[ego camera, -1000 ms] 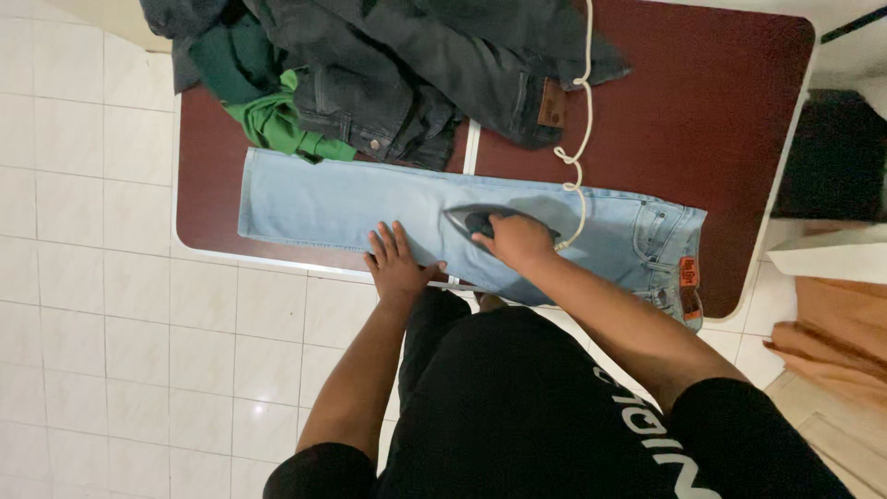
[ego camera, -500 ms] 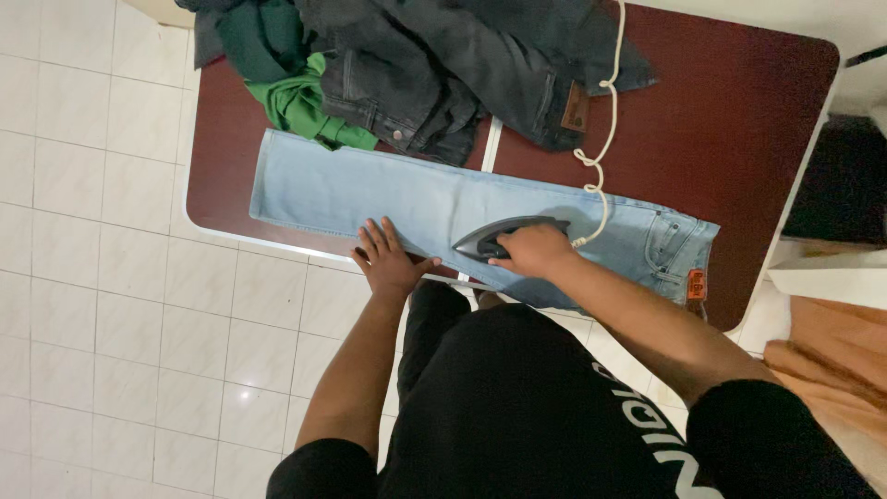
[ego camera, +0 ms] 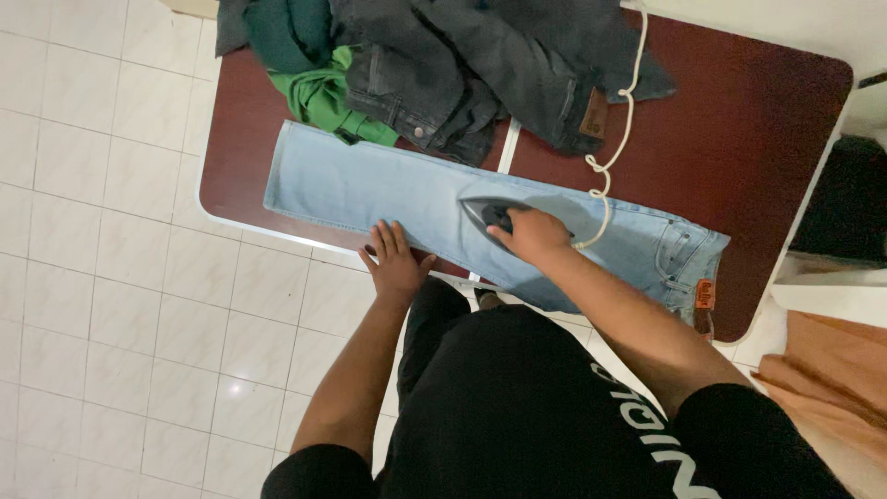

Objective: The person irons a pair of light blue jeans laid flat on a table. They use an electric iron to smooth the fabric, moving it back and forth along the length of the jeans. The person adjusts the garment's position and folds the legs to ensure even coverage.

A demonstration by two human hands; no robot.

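A pair of light blue jeans (ego camera: 370,189) lies flat across the near part of a dark red table (ego camera: 739,139). My right hand (ego camera: 531,236) grips the handle of a dark iron (ego camera: 485,214), which rests on the middle of the jeans with its tip pointing left. A white cord (ego camera: 621,120) runs from the iron up toward the far edge of the table. My left hand (ego camera: 395,261) lies flat, fingers spread, on the near hem of the jeans at the table's edge.
A heap of dark grey jeans (ego camera: 480,65) and green clothes (ego camera: 319,92) sits at the back left of the table. White floor tiles (ego camera: 111,277) spread to the left. A black object (ego camera: 845,203) and orange-brown cloth (ego camera: 832,388) lie to the right.
The iron in my right hand has slid a little to the left along the jeans. My left hand stays pressed on the near edge.
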